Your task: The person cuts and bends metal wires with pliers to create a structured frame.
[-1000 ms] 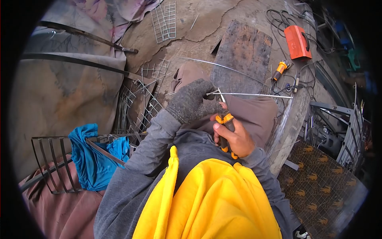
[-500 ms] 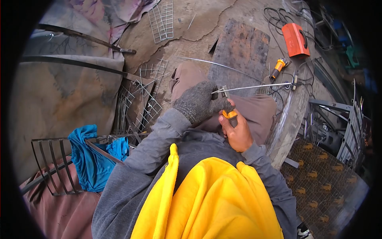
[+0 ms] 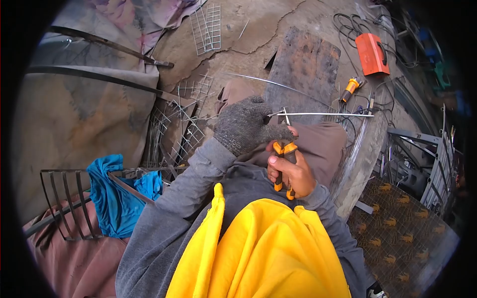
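In a grey knitted glove, my left hand [image 3: 246,125] is closed around the near end of a thin metal rod [image 3: 328,114], which extends to the right over my knee. My bare right hand [image 3: 298,174] grips pliers [image 3: 278,171] with orange and black handles pointing down towards my lap. The jaws of the pliers stand upright at the rod, just right of the glove. A gloved left finger reaches across to the pliers' head, and a bare fingertip shows beyond it. The glove hides the rod's left end.
A dark board [image 3: 308,64] lies ahead on the concrete. To the right are an angle grinder [image 3: 352,89], an orange machine [image 3: 371,53] with cables, and a metal frame [image 3: 422,149]. Wire mesh [image 3: 191,129] lies left, near a blue cloth [image 3: 107,196] on a metal rack.
My right hand has turned slightly, so both handles of the pliers now show, spread apart. The far end of the rod has swung a little lower. My left hand keeps its grip.
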{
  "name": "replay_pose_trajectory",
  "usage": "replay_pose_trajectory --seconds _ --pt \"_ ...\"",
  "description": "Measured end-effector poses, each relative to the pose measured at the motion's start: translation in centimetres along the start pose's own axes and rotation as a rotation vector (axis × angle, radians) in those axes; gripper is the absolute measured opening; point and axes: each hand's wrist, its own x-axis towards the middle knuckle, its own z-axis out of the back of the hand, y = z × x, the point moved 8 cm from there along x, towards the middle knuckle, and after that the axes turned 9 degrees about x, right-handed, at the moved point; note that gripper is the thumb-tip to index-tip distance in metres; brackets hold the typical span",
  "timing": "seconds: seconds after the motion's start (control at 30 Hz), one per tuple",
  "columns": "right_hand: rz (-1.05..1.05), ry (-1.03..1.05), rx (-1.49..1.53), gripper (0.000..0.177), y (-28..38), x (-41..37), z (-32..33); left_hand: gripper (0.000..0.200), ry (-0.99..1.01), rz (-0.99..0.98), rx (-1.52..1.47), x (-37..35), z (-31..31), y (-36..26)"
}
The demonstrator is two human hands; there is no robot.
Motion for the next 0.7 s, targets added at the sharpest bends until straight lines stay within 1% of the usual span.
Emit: replay_pose_trajectory --seconds 0.03,0.1,0.13,0.2,0.3,0.37,0.4,0.43,0.47,0.5,0.53,0.57,0.67,0.7 --pt "0.000 0.001 -0.001 0.028 0.0 -0.1 -0.1 0.056 0.004 -0.002 0.006 0.1 0.0 -0.1" --pt "-0.032 0.039 0.190 0.027 -0.1 -0.3 -0.5 0.056 0.007 -0.009 0.010 0.3 -0.1 -0.3" --pt "-0.030 0.034 0.190 0.027 -0.3 -0.3 -0.3 0.055 0.017 -0.007 -0.004 0.4 -0.4 -0.5" --pt "-0.163 0.236 0.449 0.030 -1.5 -0.4 -1.3 0.055 0.036 -0.002 -0.032 0.5 -1.2 -0.7" --pt "-0.165 0.244 0.458 0.029 -1.7 -0.2 -0.8 0.054 0.043 0.005 -0.055 0.9 -1.5 -0.5" --pt "-0.176 0.246 0.487 0.028 -1.8 0.1 -0.3 0.053 0.095 0.005 -0.049 1.1 -2.0 -0.3" --pt "-0.155 0.155 0.344 0.029 -1.8 0.7 0.9 0.053 0.095 0.007 -0.048 1.0 -2.2 -0.1" --pt "-0.131 0.065 0.201 0.030 -1.8 1.1 2.1 0.057 0.107 0.032 -0.118 1.1 -2.7 0.3" --pt "-0.129 0.066 0.202 0.030 -2.1 1.3 2.4 0.061 0.121 0.057 -0.190 1.1 -3.3 0.7" --pt "0.048 -0.102 -0.215 0.031 -0.9 1.5 4.1 0.061 0.122 0.056 -0.190 1.1 -3.8 0.9" --pt "0.223 -0.275 -0.628 0.033 0.6 0.9 4.9 0.062 0.138 0.086 -0.093 0.8 -4.5 1.4" --pt "0.517 -0.456 -0.957 0.035 2.8 -0.2 4.4 0.063 0.150 0.113 0.003 0.7 -5.2 1.9" --pt "0.481 -0.448 -0.951 0.034 3.6 -0.9 5.4 0.065 0.130 0.052 -0.060 1.0 -6.8 2.3" --pt "0.347 -0.470 -0.844 0.034 2.8 -0.9 6.4 0.065 0.136 0.053 -0.061 0.8 -6.4 2.1"
